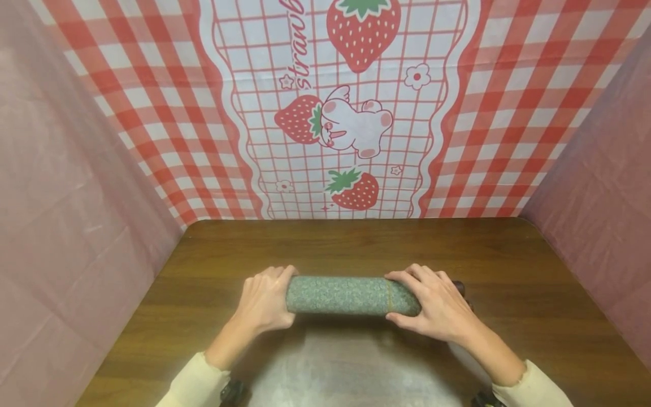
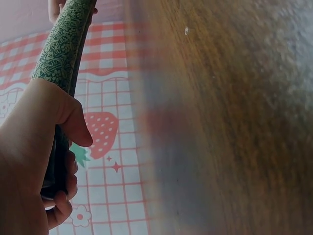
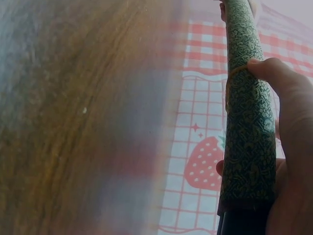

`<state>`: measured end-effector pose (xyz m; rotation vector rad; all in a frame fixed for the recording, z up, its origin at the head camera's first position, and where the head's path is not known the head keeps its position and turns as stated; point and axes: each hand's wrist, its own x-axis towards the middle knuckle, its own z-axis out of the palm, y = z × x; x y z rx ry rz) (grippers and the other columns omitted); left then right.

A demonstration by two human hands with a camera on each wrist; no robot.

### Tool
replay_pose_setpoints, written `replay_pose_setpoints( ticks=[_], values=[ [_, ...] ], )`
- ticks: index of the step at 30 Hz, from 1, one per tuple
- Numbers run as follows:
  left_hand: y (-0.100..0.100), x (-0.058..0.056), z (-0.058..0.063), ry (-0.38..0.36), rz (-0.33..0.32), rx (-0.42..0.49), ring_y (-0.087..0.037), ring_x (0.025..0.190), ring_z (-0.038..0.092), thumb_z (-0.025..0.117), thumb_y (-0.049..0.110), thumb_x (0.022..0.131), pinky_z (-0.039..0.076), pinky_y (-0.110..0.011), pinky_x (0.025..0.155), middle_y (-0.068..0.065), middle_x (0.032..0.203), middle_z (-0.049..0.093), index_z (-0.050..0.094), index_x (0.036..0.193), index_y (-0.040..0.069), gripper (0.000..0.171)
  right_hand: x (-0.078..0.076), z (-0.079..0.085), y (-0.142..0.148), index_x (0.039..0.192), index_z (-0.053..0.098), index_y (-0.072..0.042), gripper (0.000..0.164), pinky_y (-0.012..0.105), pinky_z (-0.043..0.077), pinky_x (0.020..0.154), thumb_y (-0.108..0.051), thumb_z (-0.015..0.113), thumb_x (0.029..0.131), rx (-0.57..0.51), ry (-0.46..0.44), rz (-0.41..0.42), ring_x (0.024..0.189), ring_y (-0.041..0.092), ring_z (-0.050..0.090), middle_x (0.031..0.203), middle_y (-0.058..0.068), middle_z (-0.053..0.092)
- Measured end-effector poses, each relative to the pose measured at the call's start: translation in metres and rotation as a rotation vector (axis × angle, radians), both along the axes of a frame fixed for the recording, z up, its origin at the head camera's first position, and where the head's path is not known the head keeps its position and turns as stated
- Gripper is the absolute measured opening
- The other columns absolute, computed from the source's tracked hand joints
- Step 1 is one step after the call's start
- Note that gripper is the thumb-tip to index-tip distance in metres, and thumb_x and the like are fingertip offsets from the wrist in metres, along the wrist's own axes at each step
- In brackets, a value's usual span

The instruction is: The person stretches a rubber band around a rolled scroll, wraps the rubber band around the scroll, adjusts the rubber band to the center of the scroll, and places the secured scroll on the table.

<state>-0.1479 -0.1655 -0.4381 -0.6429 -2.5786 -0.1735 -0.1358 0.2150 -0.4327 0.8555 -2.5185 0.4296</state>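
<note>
A rolled-up scroll (image 1: 338,295) with green patterned covering lies crosswise between my hands, held over the wooden table. My left hand (image 1: 267,297) grips its left end; in the left wrist view the thumb lies along the scroll (image 2: 61,54) and the fingers curl around its black end (image 2: 56,166). Toward the other end, my right hand (image 1: 434,299) holds it between thumb and fingers. A thin yellowish cord (image 3: 238,70) circles the scroll beside the right thumb tip. Dark knobs (image 1: 459,287) stick out past the right hand.
The brown wooden table (image 1: 356,243) spreads beneath, with a bright reflection near its front. Behind rises a red-and-white checked cloth (image 1: 483,113) printed with strawberries. Pink cloth (image 1: 76,198) hangs on both sides.
</note>
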Motion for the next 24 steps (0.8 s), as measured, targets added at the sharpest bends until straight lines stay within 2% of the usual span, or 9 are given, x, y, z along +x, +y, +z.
replay_pose_setpoints(
  ticks=[5, 12, 20, 24],
  values=[
    [0.001, 0.000, 0.000, 0.007, -0.002, -0.013, -0.015, 0.073, 0.066, 0.093, 0.030, 0.051, 0.051, -0.033, 0.053, 0.002, 0.087, 0.075, 0.070, 0.112, 0.022, 0.065, 0.001, -0.002, -0.002, 0.139, 0.074, -0.031, 0.073, 0.030, 0.039, 0.077, -0.055, 0.095, 0.074, 0.002, 0.016, -0.008, 0.091, 0.011, 0.065, 0.106, -0.008, 0.068],
    [0.003, 0.001, 0.001, -0.003, -0.003, -0.026, -0.016, 0.075, 0.067, 0.094, 0.031, 0.052, 0.052, -0.033, 0.053, 0.003, 0.088, 0.075, 0.070, 0.112, 0.022, 0.065, 0.003, -0.003, -0.002, 0.139, 0.074, -0.031, 0.073, 0.031, 0.040, 0.077, -0.058, 0.095, 0.075, 0.004, 0.006, -0.019, 0.091, 0.010, 0.065, 0.105, -0.008, 0.067],
    [0.000, 0.002, 0.005, 0.037, 0.002, -0.026, -0.016, 0.075, 0.068, 0.094, 0.032, 0.051, 0.053, -0.034, 0.052, 0.002, 0.089, 0.076, 0.071, 0.112, 0.021, 0.067, 0.000, 0.009, 0.000, 0.135, 0.072, -0.023, 0.075, 0.039, 0.048, 0.084, -0.057, 0.097, 0.072, 0.027, -0.163, -0.045, 0.107, 0.020, 0.073, 0.118, -0.003, 0.077],
    [0.000, 0.001, 0.005, 0.063, 0.000, -0.038, -0.016, 0.075, 0.067, 0.091, 0.030, 0.049, 0.051, -0.033, 0.051, 0.003, 0.089, 0.076, 0.072, 0.113, 0.020, 0.067, -0.004, 0.016, 0.001, 0.133, 0.072, -0.023, 0.075, 0.042, 0.052, 0.084, -0.059, 0.097, 0.072, 0.047, -0.217, -0.029, 0.108, 0.020, 0.074, 0.120, -0.002, 0.080]
  ],
)
